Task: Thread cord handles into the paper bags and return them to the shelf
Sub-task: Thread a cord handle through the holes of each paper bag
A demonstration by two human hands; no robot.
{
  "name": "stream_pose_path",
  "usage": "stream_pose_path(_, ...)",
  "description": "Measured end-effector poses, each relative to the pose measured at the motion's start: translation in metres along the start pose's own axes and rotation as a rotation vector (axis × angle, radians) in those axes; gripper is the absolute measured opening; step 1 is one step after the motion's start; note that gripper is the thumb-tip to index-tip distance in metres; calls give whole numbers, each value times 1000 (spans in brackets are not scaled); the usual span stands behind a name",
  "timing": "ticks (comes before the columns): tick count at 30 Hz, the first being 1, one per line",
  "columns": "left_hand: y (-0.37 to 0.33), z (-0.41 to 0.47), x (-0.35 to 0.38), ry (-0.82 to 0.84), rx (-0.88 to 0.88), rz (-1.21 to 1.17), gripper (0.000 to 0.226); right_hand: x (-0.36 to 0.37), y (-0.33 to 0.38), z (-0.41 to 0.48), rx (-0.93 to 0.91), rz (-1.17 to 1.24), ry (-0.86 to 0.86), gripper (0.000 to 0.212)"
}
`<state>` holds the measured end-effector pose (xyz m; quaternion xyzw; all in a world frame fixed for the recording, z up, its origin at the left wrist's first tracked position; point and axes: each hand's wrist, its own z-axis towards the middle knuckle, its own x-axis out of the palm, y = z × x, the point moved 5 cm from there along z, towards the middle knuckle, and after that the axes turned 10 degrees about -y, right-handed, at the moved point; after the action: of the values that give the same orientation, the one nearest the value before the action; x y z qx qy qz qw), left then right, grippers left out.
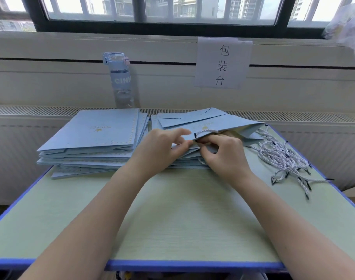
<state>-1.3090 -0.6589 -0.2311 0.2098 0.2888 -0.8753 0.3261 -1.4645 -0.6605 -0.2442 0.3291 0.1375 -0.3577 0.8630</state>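
While two stacks (92, 136) lie flat, left hand (162, 147) pinches one bag (229, 122), right hand (223, 152) its cord (208, 131).

table (172, 229): pale green top, blue rim | far left: stack of flat blue paper bags (96, 134) | just beside it, far centre: second bag stack (189, 165) | right side: loose heap of twisted white cords (281, 156), black-tipped

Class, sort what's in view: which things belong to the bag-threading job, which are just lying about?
Job: held paper bag, threaded cord, loose cord handles, stack of flat bags.
Lying about: water bottle, paper sign.
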Motion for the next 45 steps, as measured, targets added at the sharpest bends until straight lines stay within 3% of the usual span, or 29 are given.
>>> stream_pose_path(3, -4, -1, 7, 72, 90, 13, 52, 2, -1, 0, 9, 14, 20, 24)
stream_pose_path(6, -5, -2, 9, 84, 96, 71, 62, 3, -1, -1, 5, 27, 23, 16)
stream_pose_path(11, -6, -2, 6, 9, 95, 69, 40, 4, -3, 1, -3, 33, 28, 15)
stream_pose_path(24, -2, -1, 11, 14, 60, 103, 34, 1, -1, 1, 21, 45, 29, 12)
stream_pose_path(29, 0, -1, 9, -90, 4, 14, 43, -1, 0, 3, 47, -6, 25, 5)
stream_pose_path(34, -4, -2, 7, -129, 6, 67, 29, -1, -1, 4, 63, -22, 64, 4)
stream_pose_path(40, -2, -2, 5, -135, 7, 95, 28, -2, -2, 5, 12, -2, 80, 7)
stream_pose_path(45, 13, 3, -12, -225, -50, 64, 25, -9, -8, 11, -113, -42, -57, 19)
